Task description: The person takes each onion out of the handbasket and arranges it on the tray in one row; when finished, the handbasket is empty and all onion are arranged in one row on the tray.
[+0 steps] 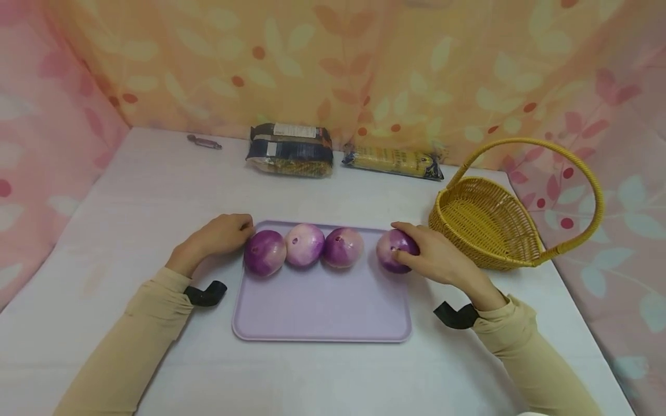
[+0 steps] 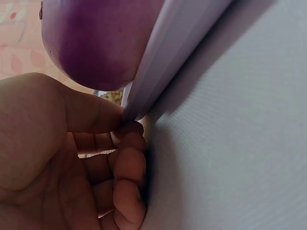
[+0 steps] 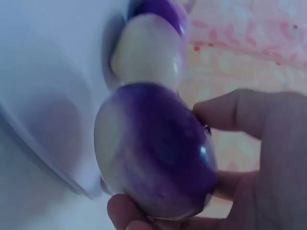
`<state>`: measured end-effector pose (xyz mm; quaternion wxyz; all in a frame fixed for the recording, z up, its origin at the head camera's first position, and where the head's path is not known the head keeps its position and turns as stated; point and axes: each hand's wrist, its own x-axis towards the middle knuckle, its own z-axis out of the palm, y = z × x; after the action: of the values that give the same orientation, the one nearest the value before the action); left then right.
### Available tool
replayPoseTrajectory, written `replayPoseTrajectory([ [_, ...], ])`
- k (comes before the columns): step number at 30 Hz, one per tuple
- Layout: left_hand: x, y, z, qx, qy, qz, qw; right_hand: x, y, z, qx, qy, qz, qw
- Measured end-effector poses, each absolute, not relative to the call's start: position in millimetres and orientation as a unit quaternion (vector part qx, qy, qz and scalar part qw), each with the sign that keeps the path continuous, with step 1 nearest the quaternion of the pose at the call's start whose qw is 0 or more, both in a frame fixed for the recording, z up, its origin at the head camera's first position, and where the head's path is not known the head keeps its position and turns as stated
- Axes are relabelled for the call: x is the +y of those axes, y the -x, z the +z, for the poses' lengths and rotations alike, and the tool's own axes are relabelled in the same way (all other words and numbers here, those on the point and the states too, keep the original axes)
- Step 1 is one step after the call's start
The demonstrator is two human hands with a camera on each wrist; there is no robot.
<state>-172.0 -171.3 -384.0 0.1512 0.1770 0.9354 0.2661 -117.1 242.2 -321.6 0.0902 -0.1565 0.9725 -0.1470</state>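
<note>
Across the far side of a lilac tray (image 1: 322, 312) sit three round, glossy purple-and-white vegetables in a row: the left one (image 1: 265, 253), the middle one (image 1: 304, 245) and the right one (image 1: 343, 247). My left hand (image 1: 221, 236) pinches the tray's far left rim between thumb and fingers, close beside the left vegetable. A fourth purple-and-white vegetable (image 3: 156, 153) is gripped by my right hand (image 1: 442, 254) at the tray's far right corner, thumb and fingers around it. Whether its underside touches the tray cannot be told.
To the right stands a yellow wicker basket (image 1: 486, 254) with a tall handle. Along the back lie a dark food packet (image 1: 291, 149), a long yellow packet (image 1: 392, 160) and a small slim object (image 1: 204, 142). Patterned curtains (image 1: 333, 58) enclose the white table (image 1: 333, 375).
</note>
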Motion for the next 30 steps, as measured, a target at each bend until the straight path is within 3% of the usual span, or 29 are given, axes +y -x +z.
replayPoseTrajectory([
  [8,-168,172,-383,0.935,-0.176,0.263,0.161,239,116,-341,0.971,0.144,-0.165,0.095],
  [30,-171,170,-381,0.938,-0.170,0.262,0.152,223,120,-348,0.955,0.158,-0.223,0.120],
])
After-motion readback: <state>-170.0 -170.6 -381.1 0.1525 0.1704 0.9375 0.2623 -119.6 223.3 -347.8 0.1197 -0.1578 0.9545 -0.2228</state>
